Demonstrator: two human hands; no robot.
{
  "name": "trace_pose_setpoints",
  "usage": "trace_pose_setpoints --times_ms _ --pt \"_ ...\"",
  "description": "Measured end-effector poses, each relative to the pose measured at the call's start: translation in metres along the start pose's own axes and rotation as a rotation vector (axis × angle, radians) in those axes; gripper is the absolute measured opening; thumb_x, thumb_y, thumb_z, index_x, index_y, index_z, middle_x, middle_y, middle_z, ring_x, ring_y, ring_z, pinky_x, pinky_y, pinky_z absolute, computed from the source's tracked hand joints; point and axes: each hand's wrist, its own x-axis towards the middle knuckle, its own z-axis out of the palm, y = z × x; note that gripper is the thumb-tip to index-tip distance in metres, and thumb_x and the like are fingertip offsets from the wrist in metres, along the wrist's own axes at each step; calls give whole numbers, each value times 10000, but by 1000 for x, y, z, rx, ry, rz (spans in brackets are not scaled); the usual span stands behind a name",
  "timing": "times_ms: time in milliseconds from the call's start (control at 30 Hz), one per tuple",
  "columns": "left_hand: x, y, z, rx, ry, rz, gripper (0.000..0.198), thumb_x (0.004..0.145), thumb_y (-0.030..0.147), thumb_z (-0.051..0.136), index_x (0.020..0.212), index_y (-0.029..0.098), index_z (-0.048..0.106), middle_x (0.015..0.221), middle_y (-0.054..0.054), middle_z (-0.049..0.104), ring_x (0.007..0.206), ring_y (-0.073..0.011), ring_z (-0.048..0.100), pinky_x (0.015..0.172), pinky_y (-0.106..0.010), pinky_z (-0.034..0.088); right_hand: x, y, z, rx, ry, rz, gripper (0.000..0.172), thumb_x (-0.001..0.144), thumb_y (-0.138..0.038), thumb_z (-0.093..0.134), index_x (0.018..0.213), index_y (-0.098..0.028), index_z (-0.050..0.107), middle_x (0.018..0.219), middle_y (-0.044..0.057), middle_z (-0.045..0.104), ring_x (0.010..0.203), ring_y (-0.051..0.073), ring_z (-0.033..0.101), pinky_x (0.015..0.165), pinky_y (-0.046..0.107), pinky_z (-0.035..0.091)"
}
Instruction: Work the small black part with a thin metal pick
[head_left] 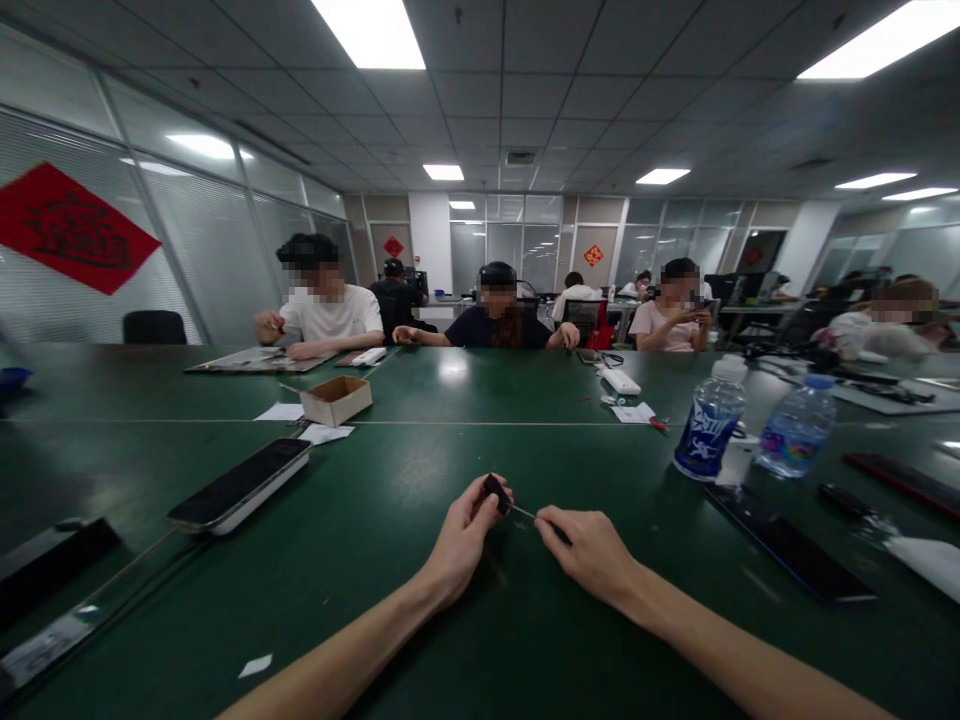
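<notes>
One black part (495, 492) sits in left hand (457, 535) (right hand (585, 550) beside).

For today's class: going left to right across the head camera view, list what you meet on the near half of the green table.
Phone in a white case → left hand → small black object → right hand → blue-labelled water bottle → clear water bottle
</notes>
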Motion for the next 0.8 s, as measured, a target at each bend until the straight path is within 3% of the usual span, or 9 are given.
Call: trace_pose_setpoints --times_ms 200,367,533,800 --pt "-1 6 2 -42 -18 -11 317 865 406 518 1070 168 563 1030 -91 601 1001 -215 560 961 -381 414 -2 0 -1 38 26 -24 248 980 -334 368 1011 -205 578 793 12 624 639 125 582 583 222 419" --pt "-6 15 9 56 -194 -54 298 834 389 576 1028 164 601 1019 -98 621 973 -229 570 920 -359 432 5 3 0 130 188 114 293 997 -346 299 1063 -185 535 747 10 607 566 120 559 524 221 400" --pt "-4 4 8 -84 -65 -67 324 847 387 558 1088 172 568 1022 -92 611 978 -215 573 963 -394 407 5 0 -1 124 187 95 263 984 -345 338 1033 -191 545 737 3 599 567 121 557 531 221 392" --pt "0 -2 2 -217 10 -105 390 844 374 572 1188 196 533 1068 -106 584 980 -214 574 938 -405 422 2 -2 -2 56 90 38 280 966 -336 366 953 -194 606 722 3 634 588 122 584 606 227 424"
